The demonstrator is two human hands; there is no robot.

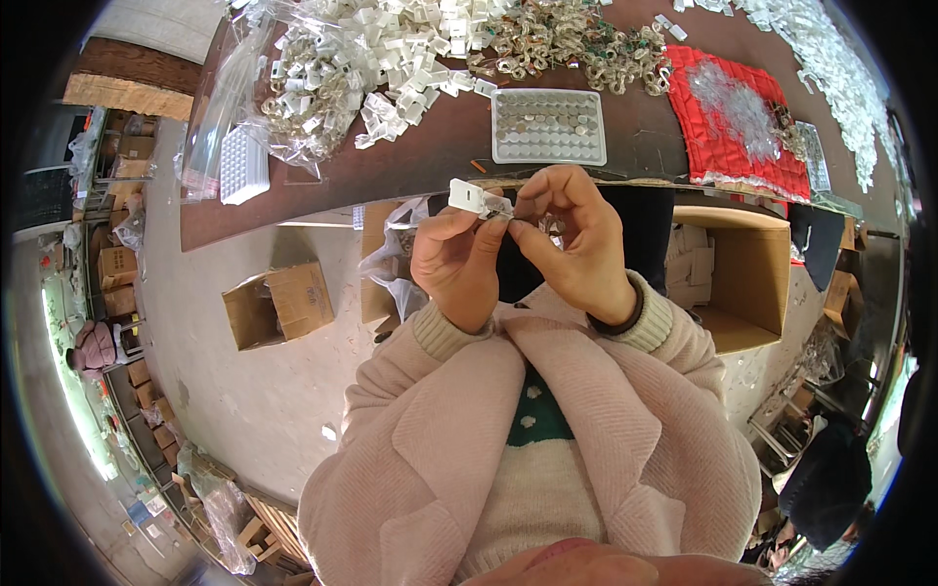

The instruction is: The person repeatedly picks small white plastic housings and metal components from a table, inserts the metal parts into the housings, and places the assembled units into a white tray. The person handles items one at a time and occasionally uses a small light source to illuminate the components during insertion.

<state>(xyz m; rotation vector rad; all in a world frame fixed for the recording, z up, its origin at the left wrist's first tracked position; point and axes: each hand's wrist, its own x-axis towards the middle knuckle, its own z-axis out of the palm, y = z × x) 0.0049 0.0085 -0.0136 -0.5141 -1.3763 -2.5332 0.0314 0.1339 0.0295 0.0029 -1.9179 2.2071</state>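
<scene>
Between thumb and fingers, my left hand (456, 272) pinches a small white plastic casing (466, 196) in front of my chest, just off the table's near edge. My right hand (578, 242) is closed at the casing's right end, its thumb and index finger pressed together by a small clear or metallic bit. That bit is too small to name, and the fingers partly cover it. Beyond the hands, a white compartment tray (547, 153) with several small round pieces lies on the brown table (410, 161).
White casings (396, 103) and tan coiled wire parts (547, 39) are heaped at the back. A red quilted cloth (694, 137) bears clear small parts at right. A white ridged tray (243, 168) lies left. Cardboard boxes (305, 298) (757, 283) stand below the table on both sides.
</scene>
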